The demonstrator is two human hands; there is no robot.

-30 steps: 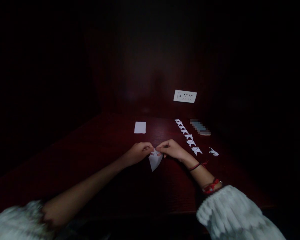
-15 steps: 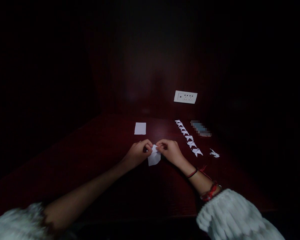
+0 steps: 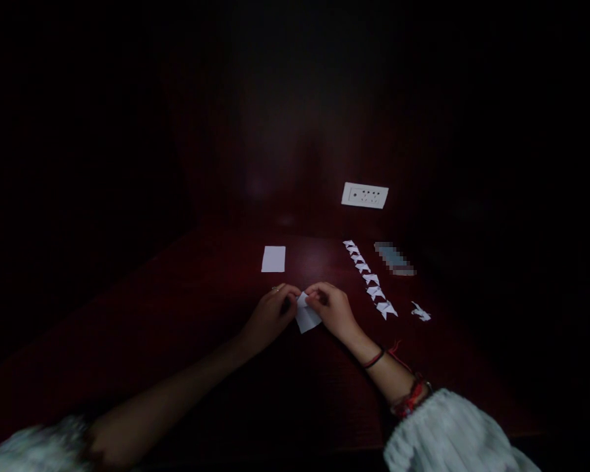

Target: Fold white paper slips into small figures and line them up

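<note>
Both my hands meet over a small folded white paper piece near the middle of the dark red table. My left hand pinches the paper's upper left edge, with a ring showing on one finger. My right hand pinches its upper right edge, fingers curled. The lower part of the paper sticks out below my fingers, toward me. Red and black cords circle my right wrist, and both forearms come out of fuzzy white sleeves.
A flat white paper sheet lies beyond my hands. A diagonal row of several folded white paper figures runs to the right, one more folded figure beside it. A phone lies farther right. A white wall socket is behind. The surroundings are very dark.
The paper's lower point has become shorter and more compact between my fingers. Both hands have shifted slightly away from me on the table and stayed pinched on the paper.
</note>
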